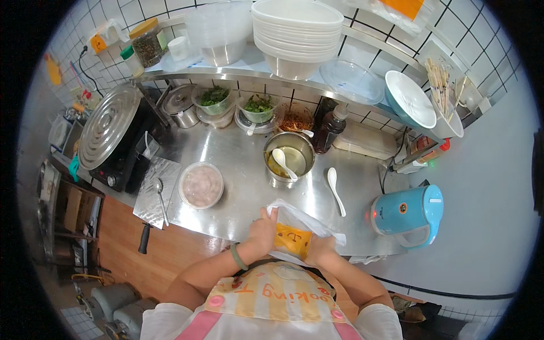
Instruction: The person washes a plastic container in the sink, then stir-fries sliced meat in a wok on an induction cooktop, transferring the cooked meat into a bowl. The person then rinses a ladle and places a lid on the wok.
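My left hand (262, 233) pinches the left edge of a white plastic bag (293, 212) with an orange printed patch, close to my apron. My right hand (322, 250) grips the bag's right side, its fingertips partly hidden by the plastic. Beyond the bag, a steel pot (289, 156) holds yellowish liquid and a white spoon (284, 163). Another white spoon (335, 191) lies on the steel counter to the right. On the left stands a lidded round plastic tub (201, 185) with pale pinkish contents.
A metal spoon (160, 199) lies on a board at left, near a black cooker with a large lid (110, 126). A blue electric kettle (406, 216) stands right. Greens, a dark bottle (330, 129) and lidded containers line the back, under a shelf with stacked plastic bowls (297, 38).
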`<control>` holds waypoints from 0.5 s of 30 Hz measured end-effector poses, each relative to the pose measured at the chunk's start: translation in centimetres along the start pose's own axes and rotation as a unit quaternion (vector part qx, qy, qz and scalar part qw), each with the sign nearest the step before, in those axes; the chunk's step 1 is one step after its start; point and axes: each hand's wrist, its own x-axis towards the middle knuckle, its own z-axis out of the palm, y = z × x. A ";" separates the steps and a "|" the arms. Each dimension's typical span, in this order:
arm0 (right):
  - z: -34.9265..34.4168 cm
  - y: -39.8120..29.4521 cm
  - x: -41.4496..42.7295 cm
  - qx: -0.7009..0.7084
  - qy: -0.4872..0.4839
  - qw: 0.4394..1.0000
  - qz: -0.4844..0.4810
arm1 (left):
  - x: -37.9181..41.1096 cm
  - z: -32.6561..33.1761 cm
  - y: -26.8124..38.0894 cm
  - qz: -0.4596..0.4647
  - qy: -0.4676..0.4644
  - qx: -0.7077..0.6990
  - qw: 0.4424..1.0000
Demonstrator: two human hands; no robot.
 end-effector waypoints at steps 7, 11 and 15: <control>-5.2 2.2 -2.8 0.201 0.174 0.945 -0.188 | 0.8 2.4 -0.8 0.011 0.058 0.099 0.993; -6.0 1.8 -2.6 0.184 0.356 0.884 -0.241 | 1.3 2.6 -0.2 0.012 0.042 0.098 0.994; -5.9 2.3 -1.1 0.150 0.349 0.887 -0.261 | -0.8 -0.4 -0.9 0.129 0.088 0.043 0.987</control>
